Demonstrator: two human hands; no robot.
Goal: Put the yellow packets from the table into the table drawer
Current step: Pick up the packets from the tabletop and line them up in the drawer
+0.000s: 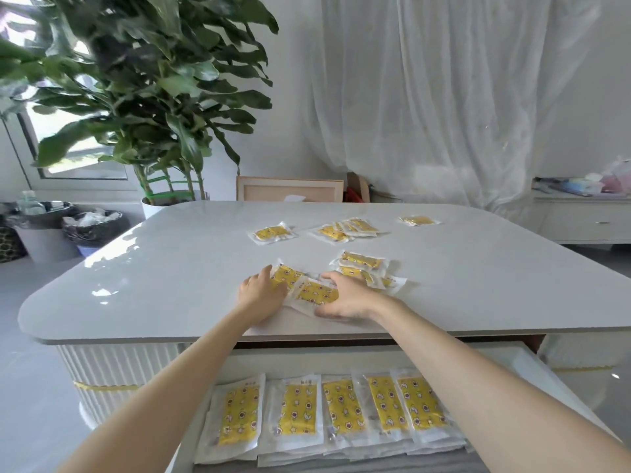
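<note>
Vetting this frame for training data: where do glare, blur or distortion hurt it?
Head view: window glare patches the glossy table on its left; the plant has blur-smeared upper leaves; the wide lens bows the table's near edge; packets in the drawer look sharp, far packets soft.

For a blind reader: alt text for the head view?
A person's left hand rests on, right hand grips, yellow packets near a white table's front edge, above an open drawer holding a row of them. More lie scattered farther back.
</note>
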